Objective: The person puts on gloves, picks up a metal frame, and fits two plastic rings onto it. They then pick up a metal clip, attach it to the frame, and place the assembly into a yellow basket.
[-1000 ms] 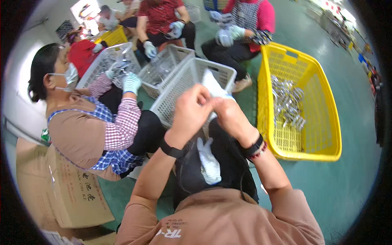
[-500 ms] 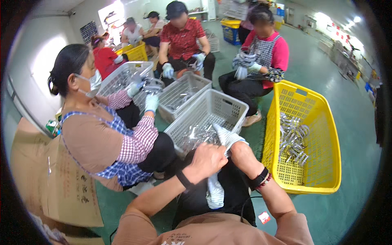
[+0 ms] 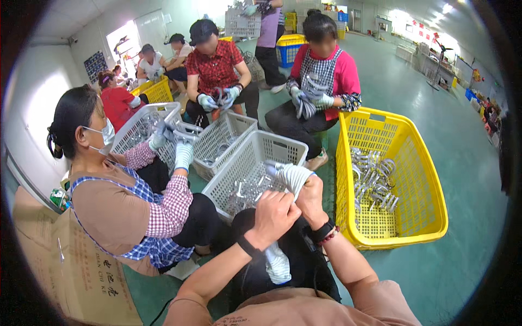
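A white-and-grey striped work glove (image 3: 293, 177) is partly over the fingers of my right hand (image 3: 311, 200), its tip pointing up and left. My left hand (image 3: 274, 216) is closed on the glove's cuff, knuckles up, beside my right hand. The glove hides my right fingers, so their pose does not show. A second striped glove (image 3: 278, 265) lies on my dark-trousered lap, below my hands. Just beyond them stands a grey plastic crate (image 3: 280, 145) holding shiny metal, band-like pieces (image 3: 247, 193).
At right stands a large yellow crate (image 3: 437, 204) with curved metal pieces (image 3: 375, 182). More grey crates (image 3: 220, 129) stand ahead. Gloved co-workers sit close by at left (image 3: 117, 204), ahead (image 3: 215, 68) and ahead right (image 3: 326, 73). Cardboard (image 3: 89, 271) lies at lower left.
The glove on my right hand has swung from upright to pointing left, and my right hand has turned. The whole view has shifted. Co-workers' hands have moved a little.
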Demonstrator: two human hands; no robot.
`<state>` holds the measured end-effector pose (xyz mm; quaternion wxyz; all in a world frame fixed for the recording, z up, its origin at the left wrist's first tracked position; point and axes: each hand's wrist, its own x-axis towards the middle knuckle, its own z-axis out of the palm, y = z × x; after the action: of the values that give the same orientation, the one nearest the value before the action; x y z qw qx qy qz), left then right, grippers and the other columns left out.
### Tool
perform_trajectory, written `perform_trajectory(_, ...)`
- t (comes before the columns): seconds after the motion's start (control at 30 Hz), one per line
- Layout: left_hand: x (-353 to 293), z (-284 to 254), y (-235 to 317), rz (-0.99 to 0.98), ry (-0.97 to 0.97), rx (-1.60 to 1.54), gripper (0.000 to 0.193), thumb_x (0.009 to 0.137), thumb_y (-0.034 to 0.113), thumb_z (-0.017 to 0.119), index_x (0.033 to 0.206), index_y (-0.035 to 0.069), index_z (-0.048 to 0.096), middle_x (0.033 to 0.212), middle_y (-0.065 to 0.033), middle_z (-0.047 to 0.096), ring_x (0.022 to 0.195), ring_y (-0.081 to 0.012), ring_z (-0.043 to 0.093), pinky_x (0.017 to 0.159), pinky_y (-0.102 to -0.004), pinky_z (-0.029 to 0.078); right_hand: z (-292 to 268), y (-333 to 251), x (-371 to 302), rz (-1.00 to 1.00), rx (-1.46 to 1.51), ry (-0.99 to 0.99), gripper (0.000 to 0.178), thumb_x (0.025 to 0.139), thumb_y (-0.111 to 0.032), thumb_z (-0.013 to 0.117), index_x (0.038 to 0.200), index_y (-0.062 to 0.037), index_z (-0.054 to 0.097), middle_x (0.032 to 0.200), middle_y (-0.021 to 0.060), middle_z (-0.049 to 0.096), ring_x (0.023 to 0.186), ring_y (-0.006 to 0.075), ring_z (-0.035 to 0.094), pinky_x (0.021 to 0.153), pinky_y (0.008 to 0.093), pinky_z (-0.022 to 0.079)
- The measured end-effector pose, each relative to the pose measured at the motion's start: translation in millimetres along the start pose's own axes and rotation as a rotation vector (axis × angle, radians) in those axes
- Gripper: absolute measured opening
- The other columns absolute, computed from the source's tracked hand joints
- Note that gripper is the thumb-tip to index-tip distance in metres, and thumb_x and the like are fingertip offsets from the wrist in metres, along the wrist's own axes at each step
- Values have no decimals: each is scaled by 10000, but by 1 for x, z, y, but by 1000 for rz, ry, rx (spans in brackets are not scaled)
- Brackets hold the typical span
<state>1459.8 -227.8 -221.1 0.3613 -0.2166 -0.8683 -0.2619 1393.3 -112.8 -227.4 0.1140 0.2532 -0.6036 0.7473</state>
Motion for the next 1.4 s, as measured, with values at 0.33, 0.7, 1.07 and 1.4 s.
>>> perform_trajectory(0.33, -21, 5, -22, 18, -39, 90, 191, 751, 106, 664, 677, 52, 495, 666, -169, 518, 677, -396, 530, 676, -508, 406, 8, 50, -5, -84, -547, -186, 268, 940, -142, 597, 1146, -68, 751, 988, 155, 732, 901, 332, 695, 818, 424, 551)
perform_trajectory(0.7, -15, 37, -25, -64, -105, 286, 238, 767, 139, 736, 671, 11, 560, 696, -156, 600, 715, -363, 605, 832, -478, 451, -23, 36, 7, 22, -105, -401, 544, 1034, -72, 488, 1572, -155, 483, 1558, 77, 543, 1414, 209, 510, 1168, 353, 379)
perform_trajectory(1.07, 5, 26, -41, -174, -151, 23, 166, 758, 44, 671, 702, -31, 533, 735, -215, 572, 718, -433, 564, 663, -526, 428, -8, 12, 41, 222, 297, -396, 430, 1050, -83, 569, 1479, -63, 585, 1473, 26, 619, 1317, 84, 542, 1093, 254, 433)
perform_trajectory(1.4, 16, 24, -33, -246, -228, 188, 224, 810, 163, 636, 761, -55, 613, 744, -260, 612, 757, -463, 613, 703, -522, 436, 6, 31, 60, 178, 506, -376, 357, 1113, -203, 484, 1421, -63, 600, 1432, 25, 617, 1303, 123, 563, 1101, 280, 440)
